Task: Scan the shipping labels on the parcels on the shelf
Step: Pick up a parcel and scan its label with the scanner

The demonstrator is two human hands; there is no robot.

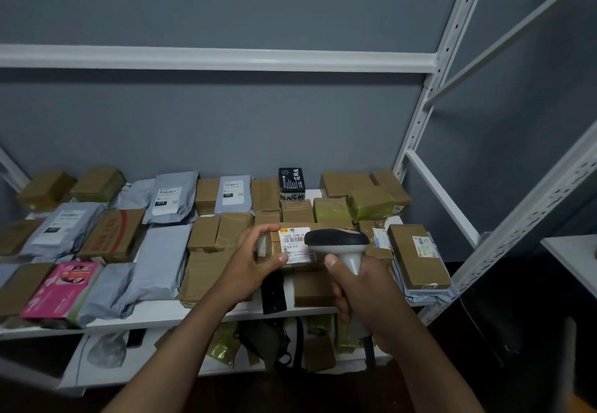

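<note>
My left hand (255,259) grips a small brown cardboard parcel (274,248) by its left end, lifted a little above the shelf (155,314). The parcel's white shipping label (295,244) with barcode faces up toward me. My right hand (361,286) grips the handle of a grey and black barcode scanner (339,243). The scanner's head sits just right of the label, partly over the parcel's right end. Many other parcels lie across the shelf: brown boxes, grey mailer bags (161,260) and a pink box (61,290).
The white metal rack has an upright post (429,89) at the right and a beam (210,58) overhead. A black box with white characters (290,183) stands at the back. More packages and a dark bag (268,341) lie on the lower shelf. A white surface (571,254) shows at far right.
</note>
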